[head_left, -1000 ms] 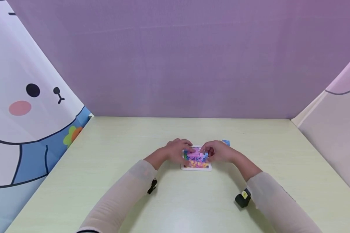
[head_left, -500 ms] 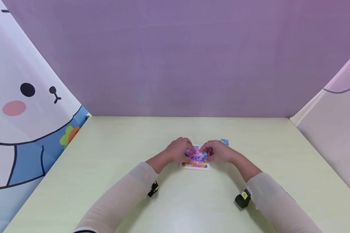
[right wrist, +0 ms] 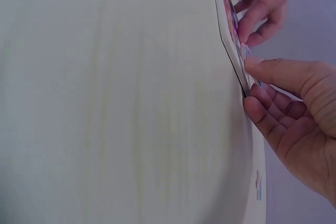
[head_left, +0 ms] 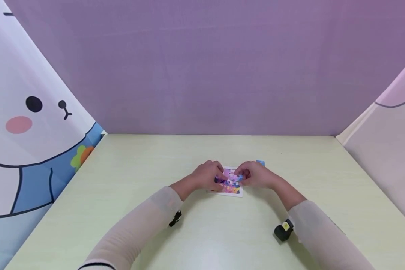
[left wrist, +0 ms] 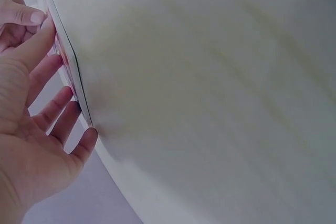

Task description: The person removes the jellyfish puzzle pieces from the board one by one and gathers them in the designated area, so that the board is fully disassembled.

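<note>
A small jigsaw puzzle point(head_left: 230, 190) with a colourful pink, blue and yellow picture lies in a white frame on the table. My left hand point(head_left: 207, 175) rests over its left side, fingers spread and fingertips on the picture and border, as the left wrist view also shows. From the right, my right hand point(head_left: 256, 175) pinches a blue puzzle piece point(head_left: 240, 177) between thumb and fingers, low over the puzzle's right part. White gaps show beside this piece. In the right wrist view the thumb point(right wrist: 257, 64) is right at the frame's edge; the curled fingers hide much of the piece.
Another blue piece point(head_left: 260, 162) lies on the pale table point(head_left: 209, 232) just behind my right hand. A purple cloth point(head_left: 202, 67) hangs at the table's far edge. A printed cartoon sheet point(head_left: 37, 150) stands along the left, a pale sheet point(head_left: 388, 153) along the right.
My right hand has shifted slightly right with the blue piece, and white gaps now show in the puzzle. My left hand has moved slightly inward over the puzzle's left side.
</note>
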Motion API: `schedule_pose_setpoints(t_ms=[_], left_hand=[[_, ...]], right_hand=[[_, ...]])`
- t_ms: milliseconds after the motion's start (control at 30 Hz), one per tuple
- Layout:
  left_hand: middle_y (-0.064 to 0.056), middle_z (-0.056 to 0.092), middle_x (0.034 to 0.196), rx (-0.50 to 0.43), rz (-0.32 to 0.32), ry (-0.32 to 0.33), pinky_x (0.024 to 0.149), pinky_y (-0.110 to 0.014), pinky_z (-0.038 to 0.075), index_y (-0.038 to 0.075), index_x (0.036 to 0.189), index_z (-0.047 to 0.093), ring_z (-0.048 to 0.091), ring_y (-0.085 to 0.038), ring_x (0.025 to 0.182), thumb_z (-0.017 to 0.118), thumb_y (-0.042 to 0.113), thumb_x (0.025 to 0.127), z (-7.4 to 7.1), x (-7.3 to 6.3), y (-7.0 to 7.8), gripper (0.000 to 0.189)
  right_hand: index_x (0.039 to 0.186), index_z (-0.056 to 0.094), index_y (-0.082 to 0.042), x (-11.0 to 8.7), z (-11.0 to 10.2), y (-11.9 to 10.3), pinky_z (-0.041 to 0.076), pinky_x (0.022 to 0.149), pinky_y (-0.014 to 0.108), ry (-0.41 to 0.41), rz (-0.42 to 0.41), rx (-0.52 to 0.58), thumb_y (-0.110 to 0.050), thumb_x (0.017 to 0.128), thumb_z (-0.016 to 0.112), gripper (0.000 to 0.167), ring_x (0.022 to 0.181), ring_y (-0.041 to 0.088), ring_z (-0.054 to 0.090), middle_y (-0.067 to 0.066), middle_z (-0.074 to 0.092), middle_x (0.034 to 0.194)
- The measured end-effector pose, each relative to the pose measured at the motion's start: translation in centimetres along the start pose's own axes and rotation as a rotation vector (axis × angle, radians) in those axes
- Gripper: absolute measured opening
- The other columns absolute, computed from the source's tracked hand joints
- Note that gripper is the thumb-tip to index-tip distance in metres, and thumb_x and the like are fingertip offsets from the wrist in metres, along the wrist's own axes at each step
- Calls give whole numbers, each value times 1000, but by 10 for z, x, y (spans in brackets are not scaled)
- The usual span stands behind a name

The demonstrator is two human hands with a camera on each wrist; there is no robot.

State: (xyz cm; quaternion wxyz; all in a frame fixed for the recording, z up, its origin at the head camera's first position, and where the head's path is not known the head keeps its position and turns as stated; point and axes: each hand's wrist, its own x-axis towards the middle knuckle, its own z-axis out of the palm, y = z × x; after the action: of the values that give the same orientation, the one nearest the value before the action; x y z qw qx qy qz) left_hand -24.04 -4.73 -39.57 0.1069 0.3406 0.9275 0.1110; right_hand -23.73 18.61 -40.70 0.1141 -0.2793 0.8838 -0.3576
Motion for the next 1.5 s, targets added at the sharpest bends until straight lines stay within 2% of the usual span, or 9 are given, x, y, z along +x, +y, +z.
schedule_pose_setpoints(t_ms=[333,567,800,1200,1500], left_hand=[[-2,54,128,-27,-9,2,90,-39,42,25,122,69,46,-23,116,79,37,82,1,1,-5,43],[1,54,128,-68,-41,16,97,-40,39,26,120,71,45,-21,119,81,39,80,4,1,-6,43],[2,54,128,-84,-53,25,101,-41,37,25,119,72,45,-20,120,81,37,79,5,1,-6,43],[-1,55,129,-70,-19,21,100,-41,38,24,120,71,46,-21,120,80,34,81,5,1,-6,42],[-1,52,134,-106,-12,-18,104,-42,35,24,125,69,42,-22,125,78,30,83,6,2,-12,43]], right_hand=[[110,69,-4,-13,-8,7,50,68,28,57,29,45,-2,82,77,29,78,19,55,3,61,88],[112,69,-5,-24,-15,6,49,64,27,91,27,68,-3,82,77,31,77,20,55,4,62,86],[113,69,-2,-36,-24,8,52,71,28,132,-14,73,-2,81,78,33,81,19,59,6,62,90],[115,68,-2,-57,-40,17,53,75,27,191,-4,89,2,81,76,35,84,19,59,7,62,95],[114,70,-2,-67,-55,24,52,78,23,236,0,111,-2,82,76,32,86,18,60,9,63,98]])
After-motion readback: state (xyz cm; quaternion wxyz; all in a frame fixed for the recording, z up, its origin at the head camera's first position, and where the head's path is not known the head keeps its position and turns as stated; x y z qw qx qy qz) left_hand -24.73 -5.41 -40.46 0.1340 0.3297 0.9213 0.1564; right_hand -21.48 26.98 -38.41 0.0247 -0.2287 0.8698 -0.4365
